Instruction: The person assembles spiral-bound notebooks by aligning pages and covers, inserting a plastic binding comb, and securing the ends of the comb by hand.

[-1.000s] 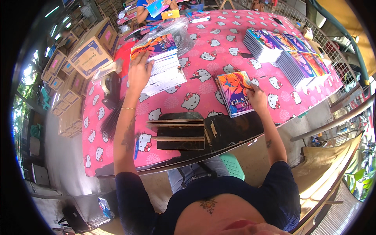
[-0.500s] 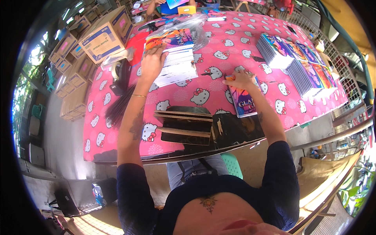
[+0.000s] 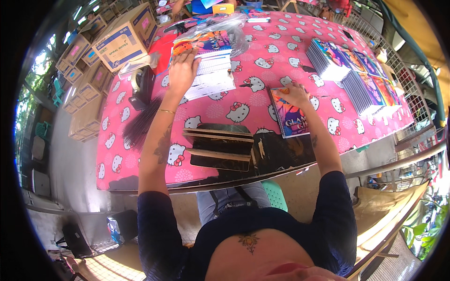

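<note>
Fingers of the left hand (image 3: 183, 71) — slightly apart, unclosed — lie on a fanned pile of notebooks (image 3: 208, 41). We see the right hand (image 3: 296, 95) with fingers loosely spread, gripping nothing, over the upper end of one spiral notebook (image 3: 291, 121), its cover showing nearer the body. We note stacked notebooks (image 3: 361, 90) right of those fingers and a black slotted rack (image 3: 219, 161) nearer us than both hands.

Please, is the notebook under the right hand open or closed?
Closed: the notebook lies on the table with its colourful front cover facing up, and the right hand rests over its upper part.
</note>
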